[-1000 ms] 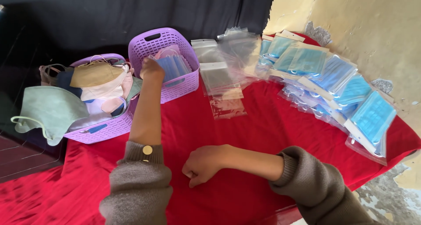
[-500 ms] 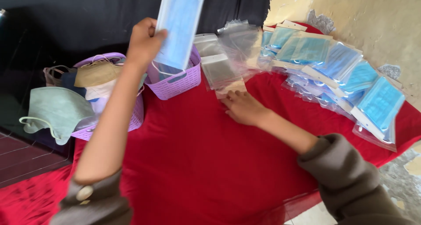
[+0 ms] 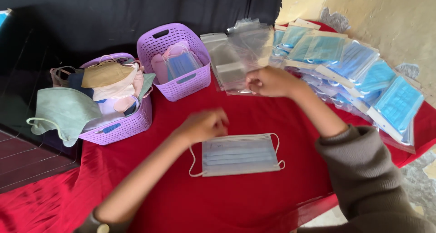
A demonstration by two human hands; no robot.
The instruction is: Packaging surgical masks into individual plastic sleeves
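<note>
One blue face mask was down flat on the red cloth when I looked, and that was the big change: half a second before, the left hand had it lifted high above the baskets. It lay lengthwise, pleats running side to side, pale blue-grey with white ear loops curling off both short ends, right in the middle of the table in front of me. The left hand had dropped with it and sat at the mask's upper left corner, fingers curled in loosely; I couldn't tell whether they still touched the edge. The right hand had gone from resting low on the cloth to up by the back, pinched shut on a clear plastic sleeve raised off the stack, wrist bent, grey cuff trailing toward me. Behind, the small purple basket held more blue masks; the larger purple basket at left was heaped with green, tan and pink ones. Bagged blue masks fanned along the right edge.
</note>
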